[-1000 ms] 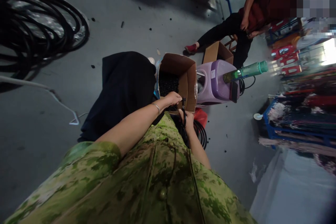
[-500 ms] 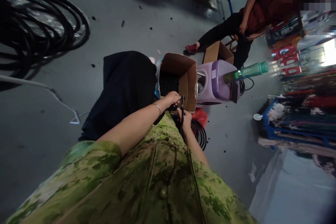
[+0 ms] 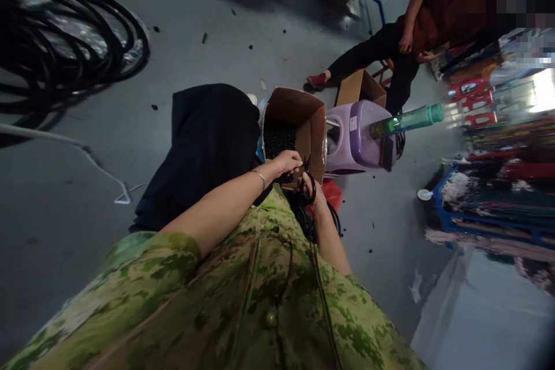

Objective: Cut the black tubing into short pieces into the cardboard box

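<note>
Your right hand [image 3: 313, 188] has shifted right at frame centre, now gripping black scissors [image 3: 309, 185] (blades parted), while your left hand [image 3: 287, 162] pinches a small black piece by the box [image 3: 314, 133].

Matt cardboard box [image 3: 303, 121], plastic stool [image 3: 362, 136]

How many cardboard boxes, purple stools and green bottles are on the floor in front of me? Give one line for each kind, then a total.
Cardboard boxes: 2 (the near cardboard box, the far cardboard box)
Purple stool: 1
Green bottle: 1
Total: 4
</note>
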A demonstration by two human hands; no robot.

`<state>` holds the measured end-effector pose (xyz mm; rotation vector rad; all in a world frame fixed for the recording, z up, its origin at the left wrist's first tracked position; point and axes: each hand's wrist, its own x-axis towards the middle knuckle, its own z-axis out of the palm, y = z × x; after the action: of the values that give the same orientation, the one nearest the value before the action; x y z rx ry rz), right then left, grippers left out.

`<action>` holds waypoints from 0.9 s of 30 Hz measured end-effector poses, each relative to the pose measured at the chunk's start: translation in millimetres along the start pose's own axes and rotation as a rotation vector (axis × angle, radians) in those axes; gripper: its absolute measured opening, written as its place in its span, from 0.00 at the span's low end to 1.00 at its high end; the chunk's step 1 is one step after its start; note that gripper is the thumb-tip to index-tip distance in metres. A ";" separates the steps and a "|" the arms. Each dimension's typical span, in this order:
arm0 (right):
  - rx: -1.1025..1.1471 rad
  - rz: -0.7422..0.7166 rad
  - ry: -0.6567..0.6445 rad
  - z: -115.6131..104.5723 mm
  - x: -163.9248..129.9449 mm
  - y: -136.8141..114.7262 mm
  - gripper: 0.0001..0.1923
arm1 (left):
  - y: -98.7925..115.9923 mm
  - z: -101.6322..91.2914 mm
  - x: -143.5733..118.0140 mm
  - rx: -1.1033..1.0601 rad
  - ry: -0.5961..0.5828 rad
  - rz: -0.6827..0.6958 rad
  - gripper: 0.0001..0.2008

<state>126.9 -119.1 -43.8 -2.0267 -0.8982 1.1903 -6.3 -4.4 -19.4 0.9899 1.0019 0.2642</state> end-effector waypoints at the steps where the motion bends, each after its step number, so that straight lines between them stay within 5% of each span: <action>1: 0.010 0.005 -0.003 0.0 0.7 -0.7 0.33 | 0.5 -0.3 -0.6 0.007 0.007 0.000 0.08; 19: -0.201 -0.011 0.153 30.9 -6.8 25.3 0.31 | -6.6 -3.0 4.3 0.188 0.160 -0.049 0.09; 27: -0.169 0.015 0.167 34.4 -11.1 27.2 0.30 | -7.9 -3.2 8.0 0.250 0.156 -0.054 0.18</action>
<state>98.5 -138.0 -73.6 -2.2330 -0.9289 0.9639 -6.3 -2.2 -30.8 1.1802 1.2236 0.1757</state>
